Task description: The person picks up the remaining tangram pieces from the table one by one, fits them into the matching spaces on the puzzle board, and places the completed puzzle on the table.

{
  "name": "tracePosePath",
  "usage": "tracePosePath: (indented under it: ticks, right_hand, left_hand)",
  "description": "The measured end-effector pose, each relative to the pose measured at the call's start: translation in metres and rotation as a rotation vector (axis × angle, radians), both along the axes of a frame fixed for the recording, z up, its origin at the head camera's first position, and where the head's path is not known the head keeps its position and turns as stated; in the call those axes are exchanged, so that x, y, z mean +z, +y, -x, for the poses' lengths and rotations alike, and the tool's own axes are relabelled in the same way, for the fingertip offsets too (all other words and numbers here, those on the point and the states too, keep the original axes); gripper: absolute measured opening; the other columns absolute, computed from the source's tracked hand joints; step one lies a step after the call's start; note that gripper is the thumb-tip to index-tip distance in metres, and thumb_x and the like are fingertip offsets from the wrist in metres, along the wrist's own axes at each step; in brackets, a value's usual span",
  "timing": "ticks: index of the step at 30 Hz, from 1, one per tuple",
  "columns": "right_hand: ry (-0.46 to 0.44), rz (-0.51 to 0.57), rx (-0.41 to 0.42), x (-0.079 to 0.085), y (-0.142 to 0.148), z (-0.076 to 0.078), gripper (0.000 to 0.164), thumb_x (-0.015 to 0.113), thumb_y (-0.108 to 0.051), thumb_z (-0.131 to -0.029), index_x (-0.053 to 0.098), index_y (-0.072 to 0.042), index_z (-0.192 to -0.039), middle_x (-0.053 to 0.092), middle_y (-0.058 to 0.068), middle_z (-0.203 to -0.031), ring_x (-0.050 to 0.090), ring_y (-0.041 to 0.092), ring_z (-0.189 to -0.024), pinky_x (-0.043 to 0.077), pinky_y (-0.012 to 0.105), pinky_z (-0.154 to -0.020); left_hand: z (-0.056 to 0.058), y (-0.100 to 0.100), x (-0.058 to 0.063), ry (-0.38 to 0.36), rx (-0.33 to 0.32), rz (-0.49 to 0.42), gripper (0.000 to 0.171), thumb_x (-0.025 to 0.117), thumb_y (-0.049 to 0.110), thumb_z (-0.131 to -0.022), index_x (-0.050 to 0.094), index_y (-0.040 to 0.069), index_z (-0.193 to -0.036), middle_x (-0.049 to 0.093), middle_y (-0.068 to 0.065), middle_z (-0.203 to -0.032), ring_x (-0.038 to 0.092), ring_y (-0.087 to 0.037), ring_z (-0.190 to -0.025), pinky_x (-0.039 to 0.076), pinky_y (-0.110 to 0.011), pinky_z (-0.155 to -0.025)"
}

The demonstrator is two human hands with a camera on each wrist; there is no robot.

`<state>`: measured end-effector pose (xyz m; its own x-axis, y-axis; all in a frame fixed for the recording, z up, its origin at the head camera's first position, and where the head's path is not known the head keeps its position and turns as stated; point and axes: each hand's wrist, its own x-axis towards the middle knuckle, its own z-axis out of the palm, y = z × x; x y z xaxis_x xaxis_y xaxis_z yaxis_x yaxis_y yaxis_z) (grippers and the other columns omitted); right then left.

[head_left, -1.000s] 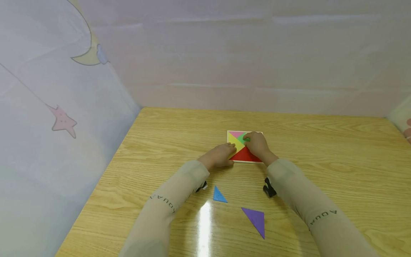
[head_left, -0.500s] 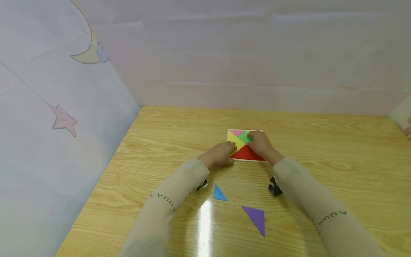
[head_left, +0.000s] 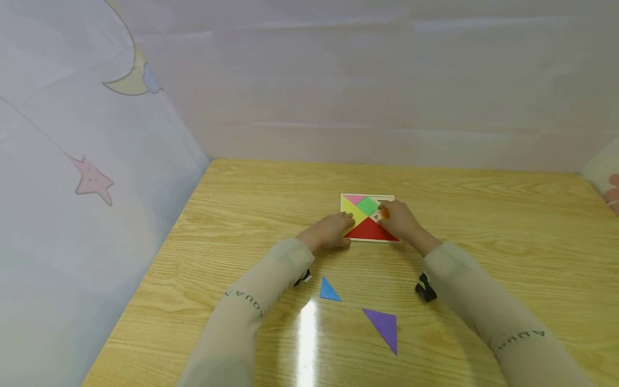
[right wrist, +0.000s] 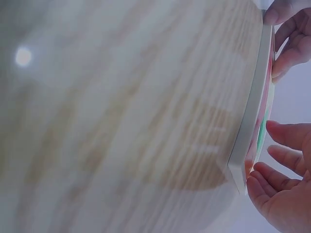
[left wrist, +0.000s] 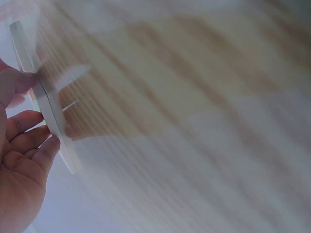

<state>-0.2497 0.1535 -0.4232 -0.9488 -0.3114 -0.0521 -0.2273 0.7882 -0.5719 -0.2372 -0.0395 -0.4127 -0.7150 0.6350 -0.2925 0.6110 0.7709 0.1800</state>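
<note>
A tangram tray (head_left: 374, 217) with a pale rim lies flat on the table, holding a pink triangle (head_left: 354, 199), yellow triangle (head_left: 352, 207), green square (head_left: 368, 206) and red triangle (head_left: 371, 231). My left hand (head_left: 330, 231) grips its near left corner, thumb against the edge and fingers over the yellow piece; in the left wrist view, fingertips of the left hand (left wrist: 24, 160) meet the rim. At the tray's right side, my right hand (head_left: 402, 219) has its fingertips on either side of an orange piece (head_left: 385, 214), mostly hidden. Pale tray bottom shows beside it.
Nearer to me on the wooden table (head_left: 242, 215) lie a small blue triangle (head_left: 330, 291) and a larger purple triangle (head_left: 384, 327). A black wrist device (head_left: 426, 288) shows under the right sleeve. Fabric-covered walls (head_left: 309, 97) rise behind and at the left.
My right hand has left the green square and moved right to the orange piece, uncovering the square and part of the tray bottom. My left hand has stayed in place.
</note>
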Motion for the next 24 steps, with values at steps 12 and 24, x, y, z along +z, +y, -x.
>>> tracePosePath:
  ticks: [12,24]
  right_hand:
    - [0.034,-0.005,0.064,0.006,0.003,-0.019,0.034,0.060,-0.005,-0.077,0.052,0.012,-0.104,0.052,0.026,-0.102,0.045,0.037,-0.095,0.036,0.048,-0.085]
    - [0.012,0.012,0.088,0.005,0.006,-0.036,0.034,0.061,-0.006,-0.077,0.052,0.011,-0.106,0.052,0.024,-0.101,0.046,0.035,-0.095,0.036,0.047,-0.085]
  left_hand:
    - [-0.001,0.000,0.002,-0.023,0.021,-0.003,0.053,0.052,0.027,-0.085,0.036,0.005,-0.131,0.027,-0.008,-0.138,0.021,-0.019,-0.127,0.017,-0.026,-0.102]
    - [-0.001,0.000,0.001,-0.022,0.029,-0.021,0.053,0.052,0.026,-0.085,0.037,0.006,-0.131,0.027,-0.007,-0.138,0.020,-0.020,-0.127,0.016,-0.026,-0.103]
